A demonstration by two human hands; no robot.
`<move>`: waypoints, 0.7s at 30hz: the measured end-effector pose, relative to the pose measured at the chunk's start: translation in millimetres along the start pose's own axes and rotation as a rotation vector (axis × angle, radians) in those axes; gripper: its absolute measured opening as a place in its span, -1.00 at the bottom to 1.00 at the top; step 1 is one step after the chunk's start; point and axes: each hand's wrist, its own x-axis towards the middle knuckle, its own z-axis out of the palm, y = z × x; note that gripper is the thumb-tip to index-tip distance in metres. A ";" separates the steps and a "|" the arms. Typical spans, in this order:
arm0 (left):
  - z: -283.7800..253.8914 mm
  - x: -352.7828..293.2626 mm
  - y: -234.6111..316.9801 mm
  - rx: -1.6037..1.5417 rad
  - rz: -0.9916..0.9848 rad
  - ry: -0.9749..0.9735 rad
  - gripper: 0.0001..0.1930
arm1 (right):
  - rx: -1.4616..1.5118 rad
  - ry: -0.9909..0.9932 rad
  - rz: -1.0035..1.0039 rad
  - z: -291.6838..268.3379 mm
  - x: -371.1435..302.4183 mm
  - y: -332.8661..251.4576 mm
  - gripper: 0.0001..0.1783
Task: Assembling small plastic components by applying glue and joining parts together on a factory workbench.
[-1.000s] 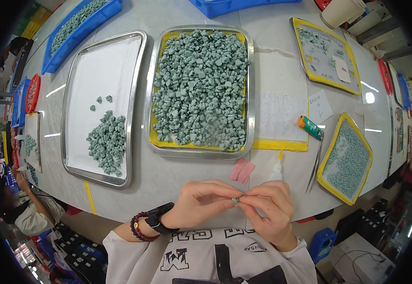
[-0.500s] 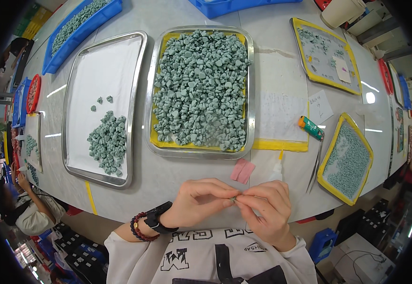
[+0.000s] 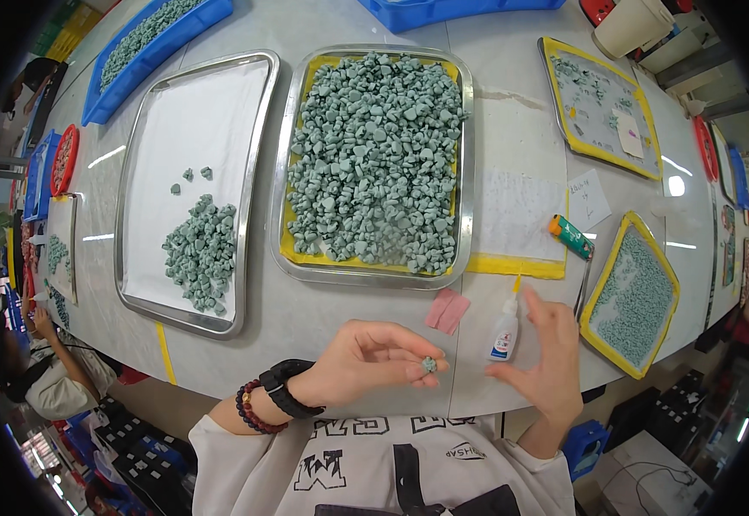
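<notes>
Between thumb and fingertips, my left hand (image 3: pixel 374 357) pinches a small grey-green piece (image 3: pixel 429 365) in front of my chest. My right hand (image 3: pixel 548 357) is open, thumb and fingers spread around a small white glue bottle (image 3: pixel 504 331) with a yellow nozzle; contact with it cannot be made out. Left of the bottle lies a folded pink cloth (image 3: pixel 447 310). Beyond my hands, a yellow-edged metal tray (image 3: pixel 374 279) is heaped with grey-green pieces. The white-lined tray (image 3: pixel 194 112) on the left carries a smaller pile of them (image 3: pixel 200 256).
An orange-and-green tube (image 3: pixel 571 236) and tweezers (image 3: pixel 582 279) lie right of the bottle. Yellow-rimmed trays (image 3: pixel 594 327) with green bits stand farther right. Blue bins (image 3: pixel 90 107) line the far edge. Another person (image 3: pixel 64 370) works at far left.
My right hand has left the small piece and moved right, opening around the glue bottle. My left hand keeps the piece, now turned into view. The whole view has shifted slightly.
</notes>
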 end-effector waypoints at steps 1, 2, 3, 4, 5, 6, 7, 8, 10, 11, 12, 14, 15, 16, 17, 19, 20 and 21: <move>2.3 -2.3 5.2 0.291 0.125 0.037 -0.80 | -0.109 -0.119 -0.057 0.0 1.4 -2.9 -0.31; 4.3 0.2 11.7 0.582 0.243 0.052 -0.80 | -0.112 -0.110 -0.049 0.1 1.1 -1.2 -0.31; 4.9 2.3 16.3 0.873 0.365 0.067 -0.81 | -0.143 -0.113 -0.083 2.0 0.1 1.7 -0.30; 0.0 0.3 18.6 1.164 0.562 0.229 -0.79 | -0.169 -0.116 -0.115 7.1 -1.5 5.0 -0.28; -7.8 -3.4 22.7 1.447 0.766 0.396 -0.77 | -0.196 -0.119 -0.146 10.8 -2.8 7.6 -0.26; -14.2 -12.2 29.6 1.480 0.741 0.586 -0.76 | -0.189 -0.116 -0.152 10.7 -4.1 8.4 -0.26; -23.3 -21.6 38.7 1.503 0.714 0.776 -0.75 | -0.147 -0.053 -0.170 10.4 -5.5 9.4 -0.28; -43.1 -30.9 48.1 1.579 0.685 0.951 -0.74 | -0.105 0.010 -0.185 9.9 -7.2 10.7 -0.30; -59.3 -39.0 56.6 1.656 0.644 1.153 -0.73 | -0.048 0.066 -0.215 17.8 -8.8 12.4 -0.31; -56.9 -37.7 60.2 1.711 0.740 1.164 -0.73 | 0.037 0.096 -0.222 22.2 -9.9 13.9 -0.34; -52.4 -33.7 63.9 1.762 0.844 1.162 -0.73 | 0.115 0.132 -0.222 25.3 -12.5 15.7 -0.37; -40.8 -16.3 63.3 1.805 0.946 1.149 -0.73 | 0.187 0.165 -0.214 33.3 -18.0 19.0 -0.39; -24.4 -3.2 58.0 1.830 0.907 0.908 -0.73 | 0.270 0.208 -0.245 34.8 -20.5 19.3 -0.41; -15.6 5.0 55.7 1.839 0.865 0.668 -0.73 | 0.352 0.251 -0.275 35.7 -22.6 19.0 -0.43; -17.2 6.9 56.7 1.838 0.869 0.676 -0.73 | 0.438 0.299 -0.311 37.1 -22.3 17.2 -0.45; -25.1 13.5 56.3 1.801 0.605 0.653 -0.73 | 0.468 0.326 -0.331 34.5 -17.6 10.5 -0.47; -26.9 15.8 57.7 1.777 0.475 0.638 -0.73 | 0.500 0.355 -0.343 32.5 -14.6 7.1 -0.49; -27.5 16.5 61.1 1.780 0.477 0.642 -0.73 | 0.533 0.383 -0.354 31.6 -12.6 5.1 -0.50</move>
